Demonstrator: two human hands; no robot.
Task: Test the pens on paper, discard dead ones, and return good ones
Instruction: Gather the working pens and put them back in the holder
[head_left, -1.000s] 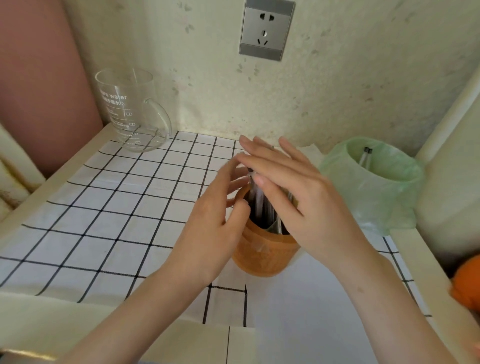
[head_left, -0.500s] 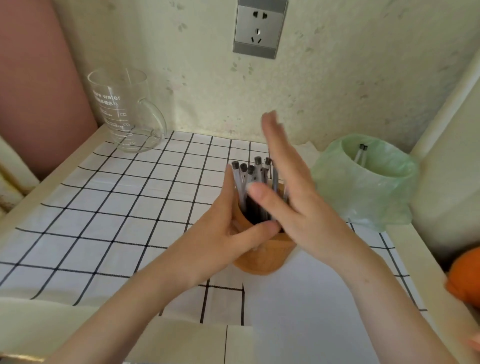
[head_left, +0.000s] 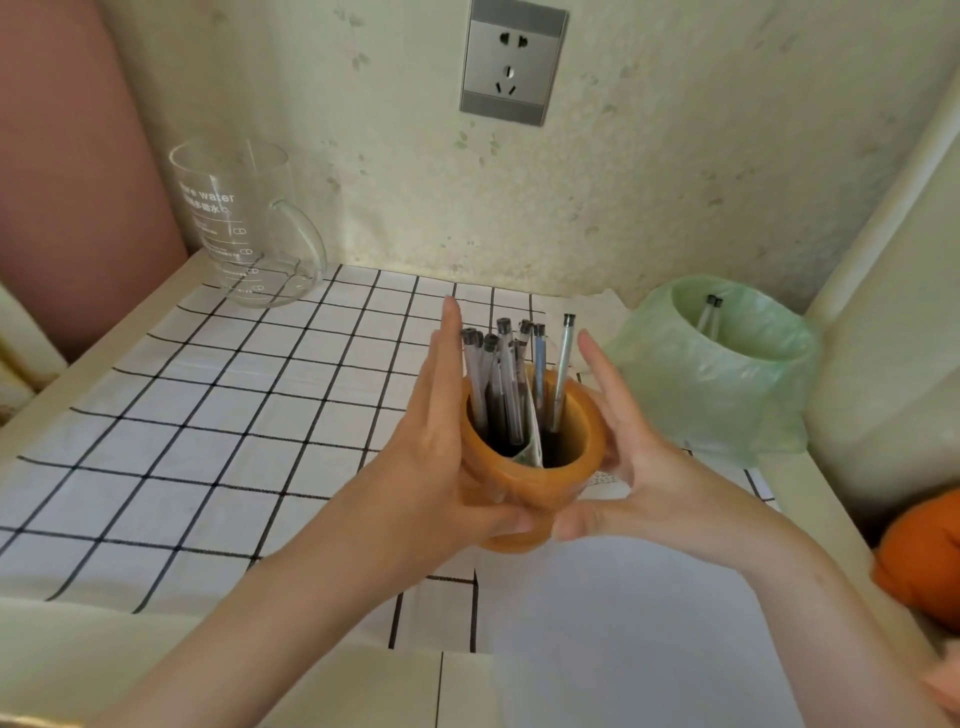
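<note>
An orange pen cup (head_left: 530, 483) stands on the checked cloth (head_left: 208, 415), at the far edge of a white paper sheet (head_left: 623, 623). Several pens (head_left: 501, 374) with grey caps stand upright in it, beside a folded scrap of paper. My left hand (head_left: 431, 467) lies flat against the cup's left side, fingers straight up, thumb across the front. My right hand (head_left: 639, 467) flanks the right side with straight fingers, its thumb touching the cup's lower front. Neither hand holds a pen.
A bin lined with a green bag (head_left: 727, 395) sits to the right by the wall, two pens (head_left: 709, 314) inside. A clear glass mug (head_left: 244, 223) stands at the back left. An orange object (head_left: 924, 551) lies at the right edge. A wall socket (head_left: 511, 60) is above.
My hands have come down off the pen tops and spread to the two sides of the cup. The pens now stand uncovered.
</note>
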